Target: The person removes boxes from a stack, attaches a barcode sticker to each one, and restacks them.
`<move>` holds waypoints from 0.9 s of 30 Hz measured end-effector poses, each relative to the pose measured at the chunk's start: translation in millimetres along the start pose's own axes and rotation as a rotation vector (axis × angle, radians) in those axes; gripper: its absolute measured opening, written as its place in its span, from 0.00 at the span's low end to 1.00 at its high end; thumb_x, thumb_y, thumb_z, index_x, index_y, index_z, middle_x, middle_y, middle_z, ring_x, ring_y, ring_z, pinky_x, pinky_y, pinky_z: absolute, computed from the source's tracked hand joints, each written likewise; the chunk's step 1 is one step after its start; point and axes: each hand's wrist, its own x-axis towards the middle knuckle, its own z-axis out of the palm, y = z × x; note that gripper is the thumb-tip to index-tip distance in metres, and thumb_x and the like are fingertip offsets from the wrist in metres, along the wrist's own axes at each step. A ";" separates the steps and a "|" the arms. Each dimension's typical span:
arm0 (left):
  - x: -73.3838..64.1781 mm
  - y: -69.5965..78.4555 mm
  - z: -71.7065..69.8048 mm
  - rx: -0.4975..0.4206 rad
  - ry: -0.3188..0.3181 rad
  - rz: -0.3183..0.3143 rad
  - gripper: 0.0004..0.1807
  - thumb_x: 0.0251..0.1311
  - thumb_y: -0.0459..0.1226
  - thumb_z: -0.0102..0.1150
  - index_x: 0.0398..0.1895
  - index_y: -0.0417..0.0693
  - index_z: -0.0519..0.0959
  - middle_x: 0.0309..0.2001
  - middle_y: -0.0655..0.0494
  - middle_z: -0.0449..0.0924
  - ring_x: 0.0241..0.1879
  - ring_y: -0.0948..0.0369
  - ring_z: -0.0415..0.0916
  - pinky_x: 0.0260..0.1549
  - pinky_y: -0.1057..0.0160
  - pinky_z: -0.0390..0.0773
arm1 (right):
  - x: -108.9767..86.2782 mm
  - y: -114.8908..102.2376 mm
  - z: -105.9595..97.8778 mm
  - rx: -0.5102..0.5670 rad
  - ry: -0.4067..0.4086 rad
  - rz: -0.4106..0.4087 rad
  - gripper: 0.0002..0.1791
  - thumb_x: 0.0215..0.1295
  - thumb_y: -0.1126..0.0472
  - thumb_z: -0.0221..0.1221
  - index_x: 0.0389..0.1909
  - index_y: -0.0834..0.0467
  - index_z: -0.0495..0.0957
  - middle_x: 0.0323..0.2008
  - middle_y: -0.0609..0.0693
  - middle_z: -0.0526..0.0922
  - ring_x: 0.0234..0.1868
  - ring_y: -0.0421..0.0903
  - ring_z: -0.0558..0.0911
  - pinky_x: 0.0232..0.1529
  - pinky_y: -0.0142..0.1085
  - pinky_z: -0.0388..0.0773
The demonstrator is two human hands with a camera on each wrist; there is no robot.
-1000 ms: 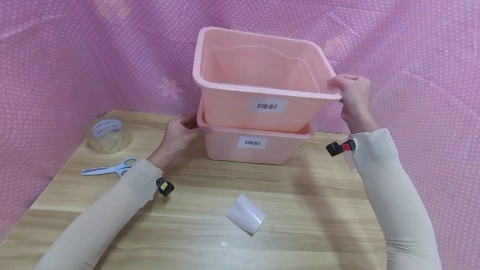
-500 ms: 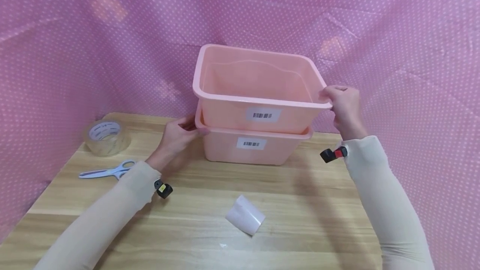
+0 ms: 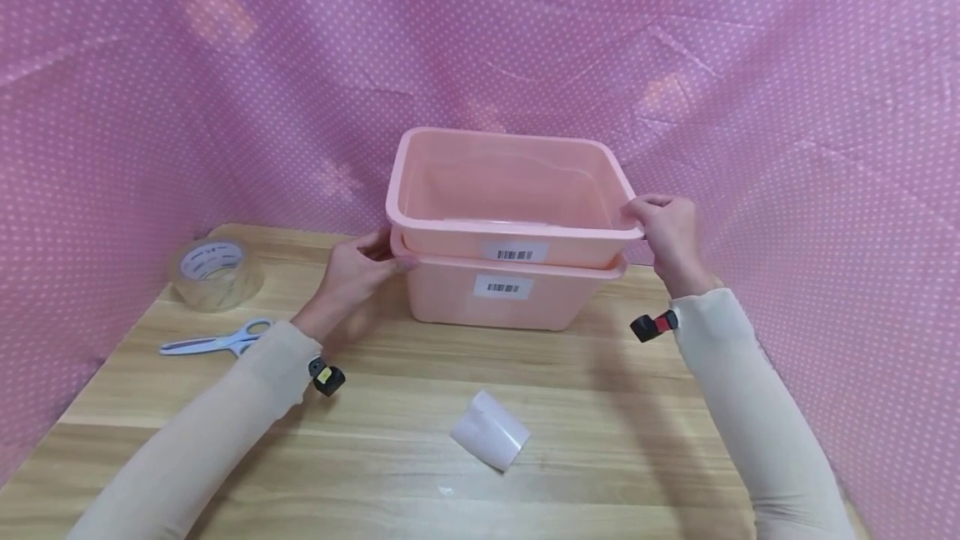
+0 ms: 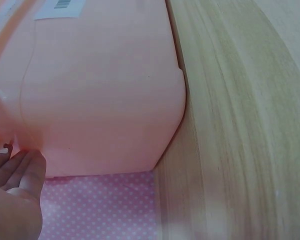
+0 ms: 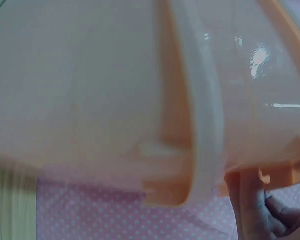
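Observation:
Two pink plastic bins are stacked, each with a white barcode label on its front. The lower bin (image 3: 480, 307) stands on the wooden table. The upper bin (image 3: 438, 242) sits partly inside it, its rim still above the lower one's. My left hand (image 3: 351, 277) grips the left rim of the lower bin, thumb at the front corner. With the right hand (image 3: 666, 236) I hold the right rim of the upper bin. In the left wrist view the fingers (image 4: 32, 175) lie against the lower bin's side. The right wrist view shows the right hand (image 5: 257, 210) under the upper rim.
A roll of clear tape (image 3: 217, 277) stands at the table's back left. Light blue scissors (image 3: 206, 346) lie in front of it, partly behind the left sleeve. A curled white piece of paper (image 3: 491, 432) lies near the front. Pink dotted cloth (image 3: 480, 23) hangs around the table.
The upper bin has come down deeper into the lower bin and levelled out. My right hand has moved down and left with it. The left hand and lower bin have stayed in place.

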 end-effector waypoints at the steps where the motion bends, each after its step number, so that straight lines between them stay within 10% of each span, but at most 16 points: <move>1: -0.2 -0.1 0.1 0.005 0.001 0.002 0.42 0.53 0.49 0.76 0.70 0.47 0.72 0.66 0.45 0.77 0.64 0.48 0.78 0.53 0.73 0.81 | 0.0 1.8 0.6 -0.043 0.002 -0.014 0.09 0.59 0.59 0.64 0.38 0.56 0.89 0.27 0.34 0.84 0.41 0.38 0.79 0.41 0.29 0.78; 8: -0.7 0.2 1.3 0.024 0.001 0.006 0.42 0.51 0.49 0.77 0.70 0.48 0.73 0.66 0.45 0.77 0.64 0.49 0.78 0.53 0.72 0.82 | -3.5 8.9 0.1 -0.343 0.030 -0.116 0.20 0.61 0.51 0.62 0.48 0.59 0.87 0.43 0.54 0.91 0.41 0.42 0.81 0.41 0.32 0.75; 20: 0.2 -0.2 -0.3 0.039 0.005 -0.002 0.40 0.52 0.49 0.77 0.68 0.47 0.75 0.63 0.43 0.80 0.61 0.53 0.81 0.51 0.74 0.82 | -6.3 16.6 -1.4 -0.463 -0.001 -0.170 0.23 0.61 0.46 0.59 0.50 0.55 0.87 0.48 0.57 0.90 0.55 0.53 0.82 0.51 0.46 0.78; 27: 4.9 1.5 -5.3 0.015 -0.002 -0.023 0.40 0.53 0.47 0.77 0.69 0.44 0.74 0.64 0.42 0.79 0.59 0.58 0.81 0.51 0.75 0.82 | -8.2 17.4 2.8 -0.515 -0.003 -0.198 0.21 0.61 0.46 0.58 0.47 0.53 0.89 0.42 0.55 0.91 0.45 0.51 0.85 0.35 0.36 0.75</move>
